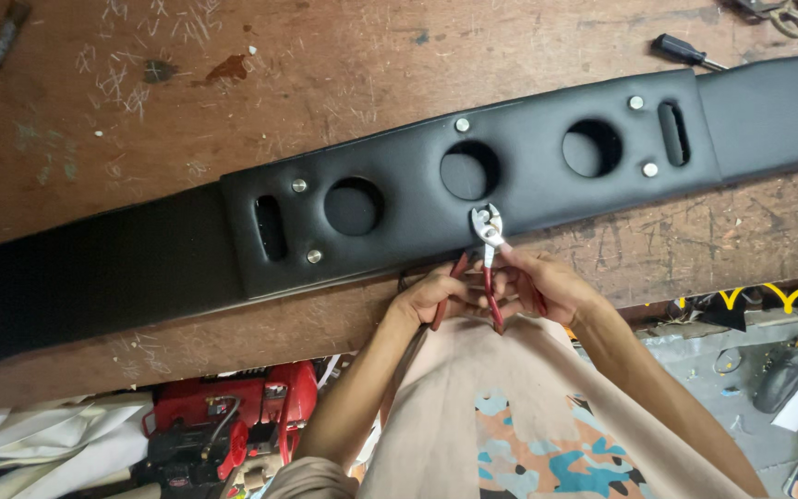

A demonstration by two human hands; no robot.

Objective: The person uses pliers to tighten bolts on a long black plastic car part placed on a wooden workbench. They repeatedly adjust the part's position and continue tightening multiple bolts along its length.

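Red-handled pliers (pixel 486 254) are being gripped by closed fingers of both the left hand (pixel 436 298) and right hand (pixel 542 286) at the black upholstered panel's (pixel 399 185) near edge on the wooden desk (pixel 325 74), a steady pull being judged next.

panel (pixel 399 199) blk | pliers (pixel 489 268) red grips, silver head | bench (pixel 325 65) brown | machine (pixel 233 420) red/blk

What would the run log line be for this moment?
left hand + right hand: grip red-handled pliers | plier head at black panel edge | on wooden bench
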